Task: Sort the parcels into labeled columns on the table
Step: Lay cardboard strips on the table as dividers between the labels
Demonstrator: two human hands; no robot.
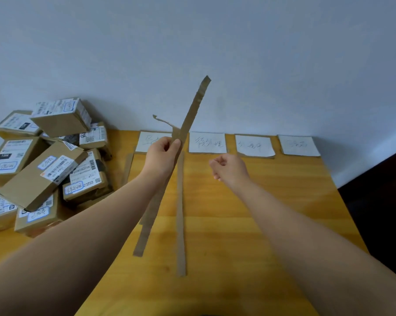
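The parcels [44, 160] lie heaped well left of the left hand [161, 153], the nearer one. That hand pinches a cardboard strip [192, 110], long axis slanting up and rightward. The right hand [230, 169], beside it, is curled on nothing; labels [207, 142] lie just beyond both.

Cardboard strip [190, 115] in left hand [161, 156], beside piled parcels [49, 160].

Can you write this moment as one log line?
left hand: holds cardboard strip | right hand: curled, empty | parcels: piled left, unsorted
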